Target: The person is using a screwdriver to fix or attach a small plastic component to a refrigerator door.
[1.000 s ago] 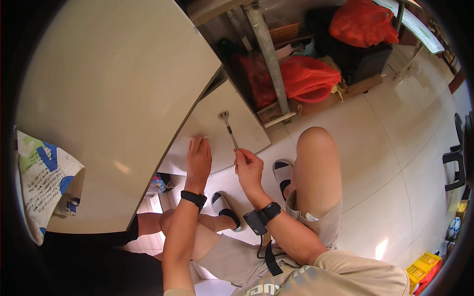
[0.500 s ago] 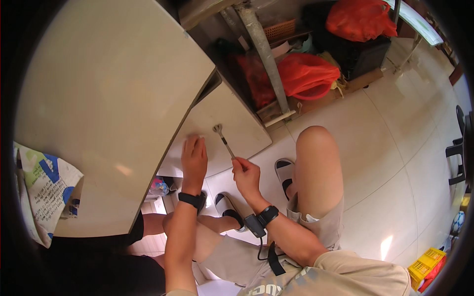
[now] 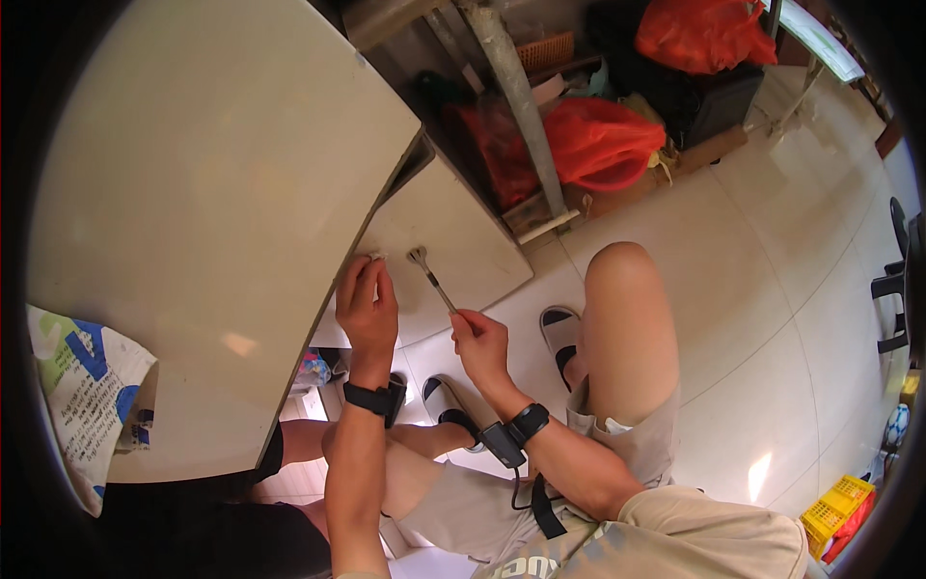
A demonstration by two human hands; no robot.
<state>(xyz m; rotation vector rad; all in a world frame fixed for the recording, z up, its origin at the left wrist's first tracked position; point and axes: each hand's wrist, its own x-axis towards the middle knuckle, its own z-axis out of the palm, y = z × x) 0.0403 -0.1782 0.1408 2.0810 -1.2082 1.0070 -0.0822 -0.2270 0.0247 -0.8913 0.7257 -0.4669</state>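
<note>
In my right hand (image 3: 480, 345) is the handle end of a slim metal fork (image 3: 434, 280), pinched between thumb and fingers. Its broad, slotted head points away from me, over the lower pale tabletop (image 3: 453, 227). To its left, the fingers of my left hand (image 3: 367, 309) curve together over the same top, beside the edge of the higher table. A small whitish scrap (image 3: 377, 256) shows at the left fingertips; what it is cannot be made out. Both wrists wear black straps.
A higher cream table (image 3: 212, 212) fills the left, with a printed sheet (image 3: 101, 386) at its near edge. Red plastic bags (image 3: 603, 140) and a metal leg (image 3: 521, 106) stand beyond the lower top. A yellow crate (image 3: 837, 511) sits at the lower right. Another person's leg shows below the table.
My left hand has shifted slightly left and away from me. The fork's head has swung a little to the left, while my right hand stays nearly in place.
</note>
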